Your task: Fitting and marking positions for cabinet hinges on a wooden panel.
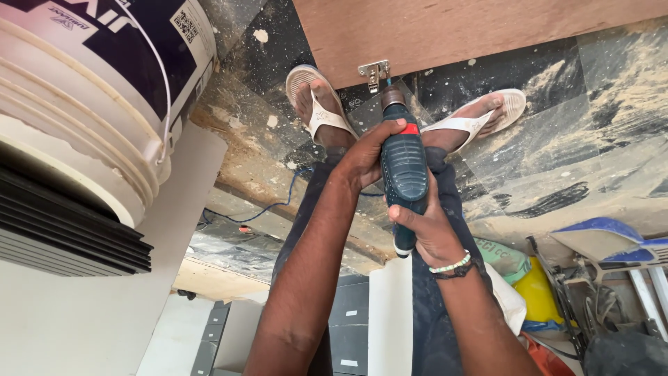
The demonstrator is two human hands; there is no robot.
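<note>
The drill [403, 170] sits near the middle of the view, a dark teal power tool with a ribbed body, a red band near its nose and a pale butt end. Its bit points toward 12 o'clock and meets a small metal hinge [374, 73] fixed at the lower edge of a brown wooden board [445, 28]. The left hand [365, 157] wraps closed around the front of the drill from 9 o'clock, thumb across the top by the red band. The right hand [431, 230] is closed around the rear of the body at 6 o'clock, with 2 bead bracelets [452, 267] on its wrist.

Beyond the drill, 2 feet in white sandals [320, 104] stand on a dark, dust-strewn floor [557, 139], at 11 and 1 o'clock. A blue cable [271, 207] trails off toward 9 o'clock.

At 10 o'clock lies a large white plastic bucket [90, 90] with a dark navy label, white lettering and a small square code patch. At 4 o'clock a greenish printed sack [504, 259] lies beside a yellow bag [539, 292].
</note>
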